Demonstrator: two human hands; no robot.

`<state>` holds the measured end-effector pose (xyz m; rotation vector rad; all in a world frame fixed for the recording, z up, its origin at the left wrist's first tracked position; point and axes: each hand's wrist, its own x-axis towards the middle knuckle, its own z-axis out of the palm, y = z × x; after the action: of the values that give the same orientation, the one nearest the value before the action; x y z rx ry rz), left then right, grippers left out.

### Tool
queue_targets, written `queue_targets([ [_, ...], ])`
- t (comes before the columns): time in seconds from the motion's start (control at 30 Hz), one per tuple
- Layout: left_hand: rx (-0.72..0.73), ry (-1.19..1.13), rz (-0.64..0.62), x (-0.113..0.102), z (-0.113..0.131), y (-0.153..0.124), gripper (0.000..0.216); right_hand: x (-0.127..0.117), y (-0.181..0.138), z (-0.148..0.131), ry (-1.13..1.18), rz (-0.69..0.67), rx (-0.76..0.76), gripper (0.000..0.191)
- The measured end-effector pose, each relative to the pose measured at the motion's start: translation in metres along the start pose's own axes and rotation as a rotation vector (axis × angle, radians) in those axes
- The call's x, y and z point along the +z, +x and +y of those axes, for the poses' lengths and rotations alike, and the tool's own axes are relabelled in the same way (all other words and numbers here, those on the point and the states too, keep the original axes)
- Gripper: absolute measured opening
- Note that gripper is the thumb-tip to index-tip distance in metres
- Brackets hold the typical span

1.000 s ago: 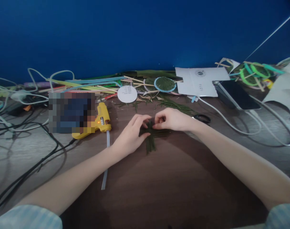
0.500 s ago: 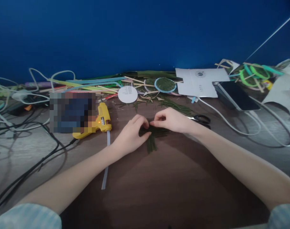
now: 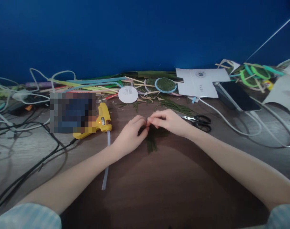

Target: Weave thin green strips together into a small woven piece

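Several dark green leaf-like strips (image 3: 151, 143) lie crossed on the brown table, partly covered by my hands. My left hand (image 3: 133, 133) curls over their left side, its thumb and fingers drawn together on the strips. From the right, my right hand (image 3: 167, 121) pinches thumb against forefinger, its tips meeting those of the left hand over the strips. What exactly sits between the fingertips is hidden. Just beyond the right wrist lie scissors (image 3: 197, 120) with black handles. A yellow glue gun (image 3: 105, 117), its small light glowing, is left of my left hand.
A clear glue stick (image 3: 106, 175) sticks out from the glue gun. Along the blue wall lie a white round card (image 3: 127, 94), a blue-rimmed green disc (image 3: 165, 85) and a white cut-out card (image 3: 199, 84). A phone (image 3: 240, 95) leans at right; black cables (image 3: 47, 156) run at left.
My left thumb has closed up toward its fingers. My right hand has shifted slightly left and down, bringing the fingertips together and uncovering more of the scissors.
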<state>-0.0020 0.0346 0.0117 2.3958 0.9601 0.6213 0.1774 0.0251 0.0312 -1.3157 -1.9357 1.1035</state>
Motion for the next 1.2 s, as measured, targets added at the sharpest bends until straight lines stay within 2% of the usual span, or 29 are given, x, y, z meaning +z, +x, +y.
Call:
queue_targets([
  [0.1, -0.008, -0.021, -0.002, -0.001, 0.000, 0.000, 0.010, -0.002, 0.002, 0.005, -0.056, 0.121, -0.018, 0.022],
  [0.2, -0.002, -0.049, 0.019, -0.001, 0.000, 0.000, 0.013, 0.000, 0.004, 0.012, -0.210, 0.207, -0.085, 0.009],
  [0.43, -0.034, -0.100, 0.035, -0.002, 0.002, 0.001, 0.015, 0.006, 0.006, 0.019, -0.407, 0.149, -0.123, 0.017],
  [0.67, -0.054, -0.117, 0.036, -0.001, 0.002, 0.002, 0.014, 0.004, 0.004, 0.018, -0.268, 0.197, -0.230, 0.001],
  [0.87, -0.078, -0.130, 0.014, -0.003, 0.002, 0.003, 0.014, 0.002, 0.002, 0.015, -0.135, 0.195, -0.219, 0.004],
  [1.2, -0.072, -0.119, -0.002, -0.002, 0.000, 0.003, 0.014, -0.004, 0.000, 0.012, 0.127, -0.012, -0.137, 0.009],
])
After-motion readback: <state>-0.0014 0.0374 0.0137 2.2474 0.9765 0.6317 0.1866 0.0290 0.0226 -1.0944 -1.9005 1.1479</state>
